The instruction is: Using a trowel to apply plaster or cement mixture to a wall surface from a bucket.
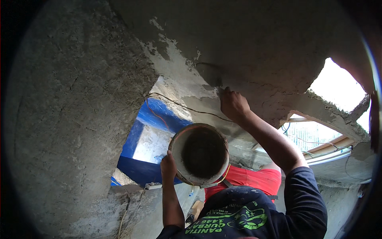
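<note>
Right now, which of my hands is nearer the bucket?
Left. Your left hand holds the bucket at its left side; your right hand is apart from it, up by the grey plastered surface.

Rough and Matt Finishes

The bucket in the left hand has a dull, crusted inner wall. Beyond the right hand, grey plaster looks matt and fairly smooth beside a pale, patchy strip. Left of the left hand, the cement wall is coarse and pitted. Below both hands, the T-shirt and red shorts are matt cloth.
</note>
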The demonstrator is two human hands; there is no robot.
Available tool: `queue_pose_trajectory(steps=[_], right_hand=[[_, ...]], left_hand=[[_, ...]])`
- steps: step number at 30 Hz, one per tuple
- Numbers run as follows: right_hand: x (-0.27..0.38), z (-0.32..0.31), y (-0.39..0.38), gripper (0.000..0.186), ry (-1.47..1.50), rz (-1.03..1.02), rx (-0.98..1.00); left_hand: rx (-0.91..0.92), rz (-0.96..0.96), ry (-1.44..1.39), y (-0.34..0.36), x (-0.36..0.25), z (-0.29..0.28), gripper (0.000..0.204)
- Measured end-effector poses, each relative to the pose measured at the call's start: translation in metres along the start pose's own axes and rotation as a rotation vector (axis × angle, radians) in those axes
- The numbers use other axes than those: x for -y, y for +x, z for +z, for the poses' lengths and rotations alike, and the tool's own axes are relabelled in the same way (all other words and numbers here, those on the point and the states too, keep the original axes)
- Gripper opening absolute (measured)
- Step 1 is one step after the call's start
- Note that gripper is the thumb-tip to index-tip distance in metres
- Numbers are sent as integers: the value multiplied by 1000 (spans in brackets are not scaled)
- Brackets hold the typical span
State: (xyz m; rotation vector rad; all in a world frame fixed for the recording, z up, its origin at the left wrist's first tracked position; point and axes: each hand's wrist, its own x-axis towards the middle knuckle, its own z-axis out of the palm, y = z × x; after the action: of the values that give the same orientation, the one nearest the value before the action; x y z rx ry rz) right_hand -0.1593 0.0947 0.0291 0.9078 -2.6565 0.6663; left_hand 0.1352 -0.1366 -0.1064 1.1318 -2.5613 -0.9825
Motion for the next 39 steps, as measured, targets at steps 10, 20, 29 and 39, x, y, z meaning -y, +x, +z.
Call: queue_pose_trajectory(steps=[10,20,29,39], right_hand=[[-20,-18,28,36,61,32,158],[-14,-43,-147,48,2915,405,822],[-16,-40,-198,40,3355,447,687],[-50,-48,-230,45,3006,591,712]], left_hand=[[53,-63,-79,6,-19,12,71],[-54,76,-75,2,-55,8,68],[134,81,44,10,-106,13,70],[229,384,183,21,-124,21,60]])
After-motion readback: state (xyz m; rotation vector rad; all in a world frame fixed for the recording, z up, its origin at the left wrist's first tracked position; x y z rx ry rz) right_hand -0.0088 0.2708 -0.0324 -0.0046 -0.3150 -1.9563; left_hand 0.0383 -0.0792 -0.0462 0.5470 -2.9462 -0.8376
